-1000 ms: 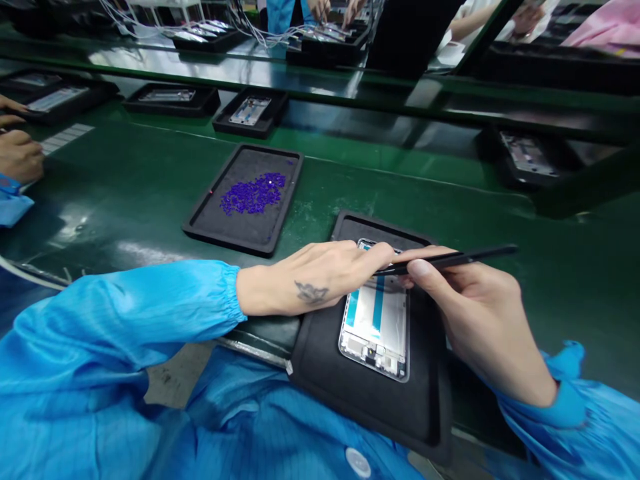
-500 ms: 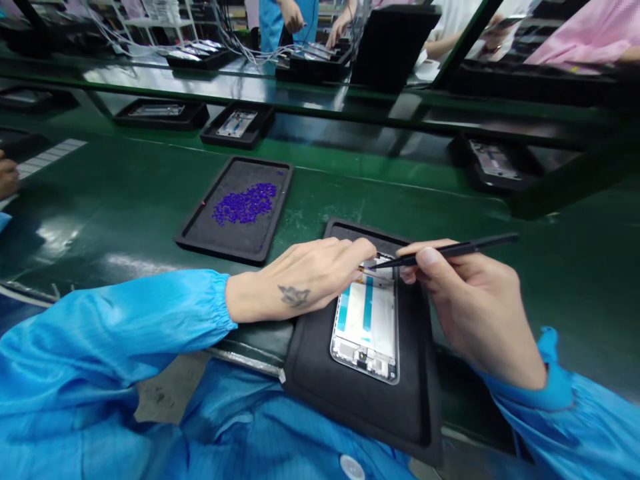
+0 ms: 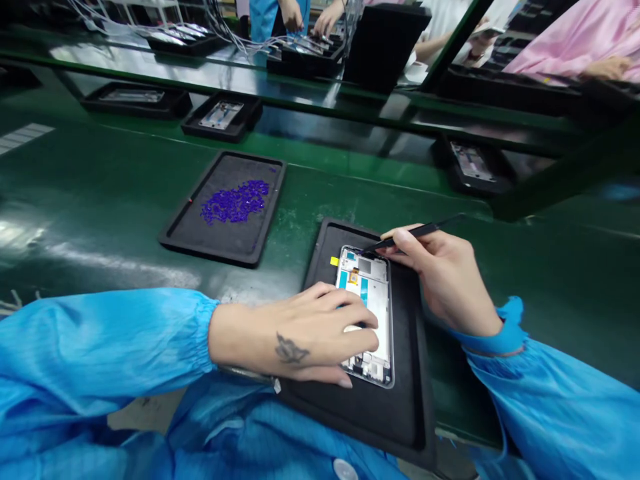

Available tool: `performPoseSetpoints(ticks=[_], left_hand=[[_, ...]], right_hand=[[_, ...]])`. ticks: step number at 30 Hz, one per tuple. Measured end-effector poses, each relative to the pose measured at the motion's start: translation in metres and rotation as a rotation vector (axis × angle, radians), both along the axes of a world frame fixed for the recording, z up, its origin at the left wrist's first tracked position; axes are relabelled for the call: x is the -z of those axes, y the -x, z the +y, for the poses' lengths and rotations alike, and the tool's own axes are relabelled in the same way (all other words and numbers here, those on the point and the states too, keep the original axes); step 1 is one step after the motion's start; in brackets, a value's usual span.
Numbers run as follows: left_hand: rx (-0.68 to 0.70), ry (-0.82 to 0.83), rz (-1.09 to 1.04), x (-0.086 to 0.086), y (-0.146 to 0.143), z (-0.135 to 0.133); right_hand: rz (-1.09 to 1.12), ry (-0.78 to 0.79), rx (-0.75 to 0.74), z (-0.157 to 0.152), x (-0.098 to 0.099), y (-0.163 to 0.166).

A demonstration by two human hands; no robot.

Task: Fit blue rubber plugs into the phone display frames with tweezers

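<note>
A silver phone frame (image 3: pixel 381 300) with blue strips and a small orange flex cable lies in a black tray (image 3: pixel 400 413) before me. Across its lower half rests my left hand (image 3: pixel 320 327), fingers stretched out and apart, covering part of the frame. My right hand (image 3: pixel 435 267) pinches black tweezers (image 3: pixel 423 230), whose tip reaches the frame's top edge. Whether the tip grips anything is too small to tell. A yellow tab (image 3: pixel 334 261) sticks out at the frame's upper left.
Left of the work stands a black tray (image 3: pixel 215 237) with a pile of small purple parts (image 3: pixel 237 202). Further back, trays with phone frames (image 3: pixel 221 115) sit under a raised shelf (image 3: pixel 200 79). Another tray (image 3: pixel 475 163) is at the back right. Co-workers' hands (image 3: pixel 327 19) show beyond the shelf.
My left hand has moved down from the frame's top to its lower half, its fingers spreading. The tweezers in my right hand have shifted up to the top edge. The view has shifted slightly.
</note>
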State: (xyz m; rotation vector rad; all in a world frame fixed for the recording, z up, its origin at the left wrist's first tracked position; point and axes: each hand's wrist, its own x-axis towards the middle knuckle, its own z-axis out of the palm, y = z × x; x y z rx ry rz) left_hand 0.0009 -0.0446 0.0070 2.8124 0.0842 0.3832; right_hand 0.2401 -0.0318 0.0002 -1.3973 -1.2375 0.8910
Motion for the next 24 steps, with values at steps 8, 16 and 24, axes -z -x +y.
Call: performPoseSetpoints(ticks=[8,16,24], left_hand=[[0.012,-0.426,-0.171,0.004,-0.001,-0.002],[-0.021,-0.673,-0.473,-0.007,0.007,0.004],[-0.002,-0.700,-0.578,0.003,0.002,0.000]], right_hand=[[0.028,0.045,-0.037,-0.001,-0.003,-0.001],[-0.134,-0.028,-0.066,-0.013,-0.005,0.010],[-0.330,-0.112,-0.118,-0.013,-0.005,0.011]])
